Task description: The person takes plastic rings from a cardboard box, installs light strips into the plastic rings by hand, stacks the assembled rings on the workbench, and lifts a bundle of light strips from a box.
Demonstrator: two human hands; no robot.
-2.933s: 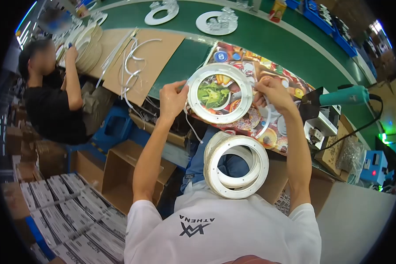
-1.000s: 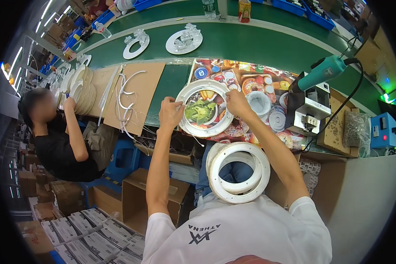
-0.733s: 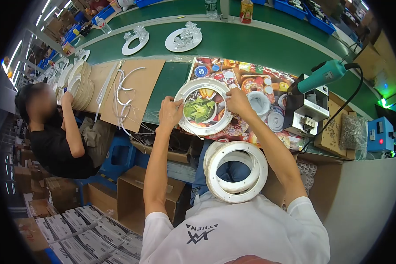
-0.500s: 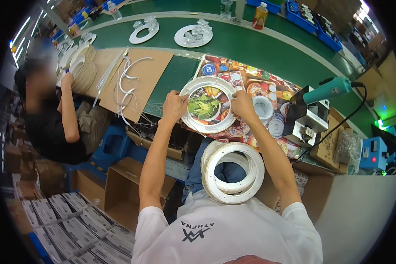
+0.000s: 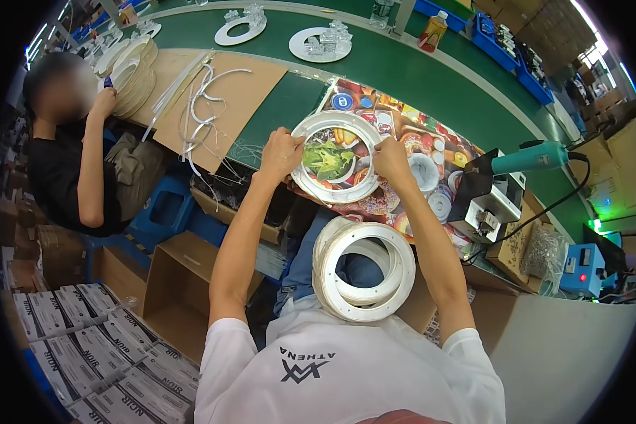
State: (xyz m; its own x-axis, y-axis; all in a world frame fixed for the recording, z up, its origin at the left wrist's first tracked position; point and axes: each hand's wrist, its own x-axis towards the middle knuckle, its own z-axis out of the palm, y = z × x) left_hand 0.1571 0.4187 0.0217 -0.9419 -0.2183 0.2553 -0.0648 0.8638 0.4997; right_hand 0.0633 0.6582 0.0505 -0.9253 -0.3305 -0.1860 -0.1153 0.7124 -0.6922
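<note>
My left hand (image 5: 283, 155) and my right hand (image 5: 391, 160) grip opposite sides of a white ring (image 5: 334, 195), fingers closed on its rim. The ring is over a food-printed sheet (image 5: 380, 116) on the bench, and the printed leaves show through its opening. Whether it rests on the sheet or is lifted slightly, I cannot tell. On my lap stands a stack of similar white rings (image 5: 329, 284), the front one dotted with small holes. Right of my right hand is a white round roll (image 5: 424, 172). A teal heat tool (image 5: 532, 157) sits farther right by a metal stand (image 5: 482, 220).
White strips (image 5: 202, 113) lie on cardboard (image 5: 254, 88) to the left. Behind are white discs (image 5: 300, 46) bearing clear pieces. A co-worker (image 5: 67, 162) sits at left beside stacked rings (image 5: 136, 85). Open cartons (image 5: 180, 283) stand below; a black cable (image 5: 537, 212) trails at right.
The camera view has shifted and tilted slightly. Both hands keep hold of the white ring, which stays in nearly the same place over the sheet.
</note>
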